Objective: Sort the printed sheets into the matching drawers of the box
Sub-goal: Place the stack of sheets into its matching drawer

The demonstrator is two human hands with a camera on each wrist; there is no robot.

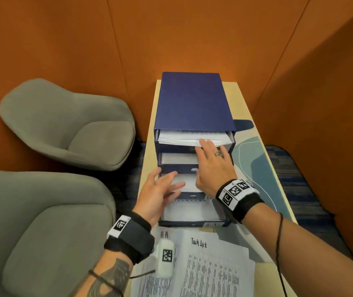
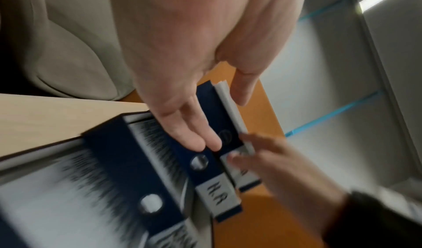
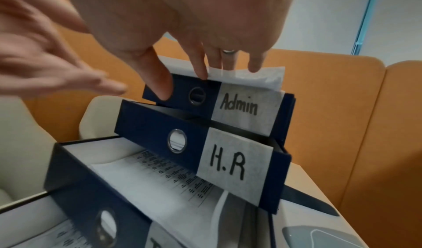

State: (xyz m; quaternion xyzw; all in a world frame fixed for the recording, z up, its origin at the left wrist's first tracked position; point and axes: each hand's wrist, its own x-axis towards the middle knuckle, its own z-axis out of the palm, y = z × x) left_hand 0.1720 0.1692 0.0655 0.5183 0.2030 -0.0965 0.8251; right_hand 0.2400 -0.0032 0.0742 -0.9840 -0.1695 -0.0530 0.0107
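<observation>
A dark blue drawer box [image 1: 192, 99] stands on a narrow table, several drawers pulled out by different amounts. White sheets [image 1: 184, 137] stick out of the top drawer, labelled "Admin" [image 3: 239, 105]. My right hand [image 1: 208, 155] presses straight fingers [image 3: 203, 71] on those sheets [image 3: 262, 78], thumb against the drawer front. Below is the "H.R" drawer [image 3: 228, 161]. My left hand [image 1: 167, 181] hovers open and blurred before the middle drawers, holding nothing. A loose pile of printed sheets [image 1: 203, 264], "Task List" on top, lies at the near end.
The table [image 1: 147, 159] is barely wider than the box, with a blue-grey patterned area [image 1: 255, 159] to the right. Two grey armchairs [image 1: 68, 129] [image 1: 42, 221] stand close on the left. Orange padded walls [image 1: 321, 103] enclose the back and right.
</observation>
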